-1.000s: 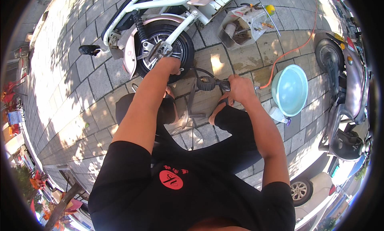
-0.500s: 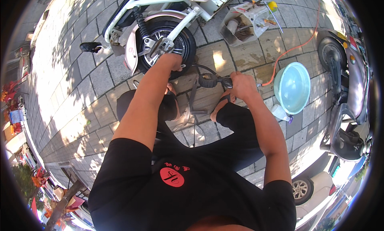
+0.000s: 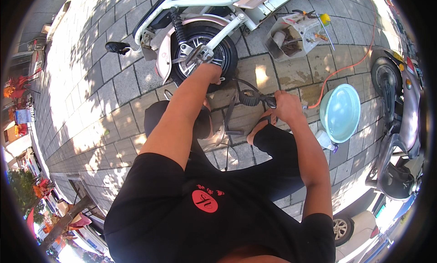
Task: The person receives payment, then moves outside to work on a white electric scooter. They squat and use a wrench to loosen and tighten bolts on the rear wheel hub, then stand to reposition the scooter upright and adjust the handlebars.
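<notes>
Leftward view shift, black inflator (image 3: 250,98) jutting left from curled right hand (image 3: 288,106), left hand (image 3: 211,74) by wheel (image 3: 198,38), grip unclear.

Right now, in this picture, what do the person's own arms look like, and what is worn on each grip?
The left arm and right arm are bare below short black sleeves. No glove or watch shows on the left grip or right grip. The black shirt has a round red emblem.
</notes>
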The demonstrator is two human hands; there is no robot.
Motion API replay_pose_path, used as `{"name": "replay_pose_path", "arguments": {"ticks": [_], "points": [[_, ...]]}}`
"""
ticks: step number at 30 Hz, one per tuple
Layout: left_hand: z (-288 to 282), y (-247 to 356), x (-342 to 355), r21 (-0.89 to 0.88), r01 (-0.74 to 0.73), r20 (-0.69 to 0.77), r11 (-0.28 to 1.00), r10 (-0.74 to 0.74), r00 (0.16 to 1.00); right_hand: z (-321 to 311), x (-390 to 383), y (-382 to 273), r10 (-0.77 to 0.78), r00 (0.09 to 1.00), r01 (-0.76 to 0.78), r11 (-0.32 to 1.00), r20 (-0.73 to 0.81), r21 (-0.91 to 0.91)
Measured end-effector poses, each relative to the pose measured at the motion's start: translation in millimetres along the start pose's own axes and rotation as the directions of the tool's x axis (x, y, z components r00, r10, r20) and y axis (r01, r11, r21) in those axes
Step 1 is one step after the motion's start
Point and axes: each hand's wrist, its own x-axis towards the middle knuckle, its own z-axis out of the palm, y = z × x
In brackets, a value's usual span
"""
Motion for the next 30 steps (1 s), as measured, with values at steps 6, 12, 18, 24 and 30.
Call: {"name": "replay_pose_path", "arguments": {"ticks": [6, 12, 18, 24, 30], "points": [[-2.7, 3.9, 0.4, 0.004, 0.068, 0.008, 0.998, -0.068, 0.998, 1.5, 0.4, 1.4, -0.01, 1.0, 0.01, 1.0, -0.017, -0.013], [-3.2, 4.5, 1.6, 0.02, 0.074, 0.024, 0.997, -0.074, 0.997, -3.1, -1.7, -1.1, -0.007, 1.0, 0.007, 1.0, -0.014, -0.002], [-2.4, 3.9, 3.3, 0.017, 0.085, 0.028, 0.996, -0.085, 0.996, 1.5, -0.8, 1.4, -0.02, 0.999, 0.02, 1.0, -0.036, 0.003], [-2.7, 3.9, -2.4, 0.01, 0.019, 0.015, 1.0, -0.02, 1.0, 0.4, -1.4, 0.7, -0.018, 1.0, 0.018, 1.0, -0.018, -0.023], [-2.4, 2.8, -2.4, 0.0, 0.007, 0.015, 1.0, -0.007, 1.0, 2.4, -0.5, 1.8, -0.024, 1.0, 0.023, 0.999, -0.019, -0.033]]}}
